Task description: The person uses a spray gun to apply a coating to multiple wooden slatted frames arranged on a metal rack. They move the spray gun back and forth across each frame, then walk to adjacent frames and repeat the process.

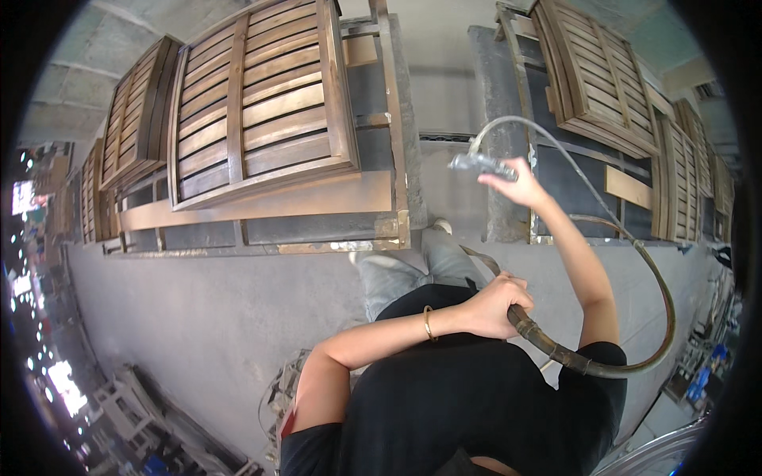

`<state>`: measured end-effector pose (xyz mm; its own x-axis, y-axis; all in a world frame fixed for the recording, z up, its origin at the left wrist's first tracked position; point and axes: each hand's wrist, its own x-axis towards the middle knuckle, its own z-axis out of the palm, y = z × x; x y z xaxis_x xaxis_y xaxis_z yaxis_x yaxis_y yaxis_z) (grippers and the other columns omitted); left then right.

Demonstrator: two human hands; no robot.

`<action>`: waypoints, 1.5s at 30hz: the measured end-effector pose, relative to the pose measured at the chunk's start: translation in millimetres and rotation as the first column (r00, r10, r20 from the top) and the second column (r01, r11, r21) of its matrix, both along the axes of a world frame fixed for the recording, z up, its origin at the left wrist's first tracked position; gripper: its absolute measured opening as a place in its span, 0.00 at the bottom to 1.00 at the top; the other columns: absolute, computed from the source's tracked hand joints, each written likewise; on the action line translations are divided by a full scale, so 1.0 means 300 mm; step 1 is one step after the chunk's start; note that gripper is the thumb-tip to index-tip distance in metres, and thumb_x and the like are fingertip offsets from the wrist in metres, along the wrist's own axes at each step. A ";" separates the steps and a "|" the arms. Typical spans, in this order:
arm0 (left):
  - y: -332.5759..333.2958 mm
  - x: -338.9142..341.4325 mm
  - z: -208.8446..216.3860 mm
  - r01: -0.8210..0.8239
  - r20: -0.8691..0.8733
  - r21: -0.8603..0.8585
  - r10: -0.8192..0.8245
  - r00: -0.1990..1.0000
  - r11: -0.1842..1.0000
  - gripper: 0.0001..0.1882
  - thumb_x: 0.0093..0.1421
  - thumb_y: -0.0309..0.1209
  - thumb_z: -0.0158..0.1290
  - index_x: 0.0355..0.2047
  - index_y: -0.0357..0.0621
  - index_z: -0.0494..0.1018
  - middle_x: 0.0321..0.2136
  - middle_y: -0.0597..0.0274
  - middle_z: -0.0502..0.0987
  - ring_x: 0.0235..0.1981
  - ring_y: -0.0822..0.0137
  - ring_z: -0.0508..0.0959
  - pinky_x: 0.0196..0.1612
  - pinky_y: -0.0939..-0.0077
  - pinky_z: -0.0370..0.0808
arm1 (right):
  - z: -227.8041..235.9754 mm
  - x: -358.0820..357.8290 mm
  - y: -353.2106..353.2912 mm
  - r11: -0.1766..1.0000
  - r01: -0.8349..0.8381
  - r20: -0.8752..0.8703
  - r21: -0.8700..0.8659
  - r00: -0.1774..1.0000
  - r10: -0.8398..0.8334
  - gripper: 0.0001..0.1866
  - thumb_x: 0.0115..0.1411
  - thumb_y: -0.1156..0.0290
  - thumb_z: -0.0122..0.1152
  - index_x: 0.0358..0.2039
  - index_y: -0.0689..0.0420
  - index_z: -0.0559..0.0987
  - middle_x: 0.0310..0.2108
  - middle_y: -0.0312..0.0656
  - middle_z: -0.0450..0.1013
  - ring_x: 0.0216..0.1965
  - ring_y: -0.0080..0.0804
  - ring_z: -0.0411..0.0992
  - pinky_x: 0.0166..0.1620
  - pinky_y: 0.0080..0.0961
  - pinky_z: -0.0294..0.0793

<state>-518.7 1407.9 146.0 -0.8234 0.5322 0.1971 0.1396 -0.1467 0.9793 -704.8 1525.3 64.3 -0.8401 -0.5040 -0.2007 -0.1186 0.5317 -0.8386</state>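
The spray gun (479,163) is in your right hand (522,184), its metallic head pointing left of that hand. Your right hand is curled around the gun's grip; motion blur hides how each finger sits. The gun is up in the air, apart from the wood on either side of it.

A hose (672,305) leaves the gun, arches over to the right of your right hand, then swings down and back toward your left hand (496,307). That hand, close in front of your body, is clenched around the darker, thicker, wrapped stretch of it. A bracelet (428,324) circles your left wrist.

Ahead and to the left of your left hand, a slatted wooden panel (236,103) lies tilted on a metal frame (397,143), with a flat board (262,208) along its near edge and more panels farther left. To the right of your right hand, another metal frame (520,75) bears a second slatted panel (607,79), with others beyond it, and a short board (627,188). Grey floor (214,293) spreads left of your left hand.
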 end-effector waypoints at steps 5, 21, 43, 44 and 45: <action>0.131 -0.049 0.004 -0.137 0.035 -0.063 0.139 0.990 0.989 0.16 0.35 0.24 0.56 0.11 0.42 0.56 0.11 0.63 0.59 0.22 0.63 0.64 0.36 0.69 0.59 | -0.097 -0.133 0.008 0.955 -0.248 -0.051 -0.163 0.969 0.243 0.14 0.52 0.62 0.70 0.29 0.61 0.81 0.15 0.34 0.70 0.19 0.18 0.65 0.25 0.21 0.66; 0.153 -0.147 0.043 -0.438 0.061 -0.198 0.457 0.888 0.877 0.20 0.40 0.25 0.57 0.13 0.40 0.52 0.12 0.60 0.55 0.20 0.61 0.59 0.30 0.69 0.59 | 0.065 -0.648 -0.133 0.947 -0.205 -0.364 -0.247 0.926 0.105 0.18 0.53 0.58 0.68 0.37 0.60 0.82 0.21 0.43 0.75 0.23 0.24 0.69 0.32 0.23 0.69; 0.199 -0.204 0.026 -0.483 0.071 -0.116 0.492 0.868 0.868 0.20 0.36 0.26 0.58 0.12 0.39 0.53 0.11 0.60 0.56 0.19 0.63 0.60 0.30 0.71 0.58 | 0.332 -0.603 -0.120 0.880 -0.435 -0.551 -0.191 0.789 0.270 0.13 0.55 0.66 0.66 0.40 0.59 0.81 0.25 0.43 0.77 0.26 0.20 0.71 0.32 0.23 0.71; 0.201 -0.212 0.025 -0.488 0.044 -0.115 0.495 0.868 0.865 0.19 0.36 0.26 0.59 0.12 0.39 0.55 0.11 0.61 0.58 0.20 0.63 0.61 0.31 0.71 0.58 | 0.335 -0.578 -0.121 0.859 -0.501 -0.634 -0.105 0.699 0.330 0.14 0.54 0.66 0.67 0.40 0.59 0.81 0.24 0.43 0.77 0.24 0.20 0.71 0.31 0.22 0.70; 0.203 -0.219 0.024 -0.486 0.038 -0.112 0.493 0.869 0.867 0.18 0.36 0.26 0.59 0.12 0.39 0.56 0.11 0.61 0.59 0.20 0.63 0.62 0.32 0.72 0.59 | 0.333 -0.553 -0.120 0.793 -0.605 -0.712 -0.068 0.587 0.386 0.15 0.53 0.67 0.68 0.40 0.59 0.81 0.23 0.42 0.77 0.23 0.20 0.71 0.30 0.22 0.70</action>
<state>-584.5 1468.9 153.2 -0.9919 0.0711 0.1049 0.1065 0.0192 0.9941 -870.6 1489.3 164.1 -0.2961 -0.8188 0.4918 -0.8428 -0.0182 -0.5379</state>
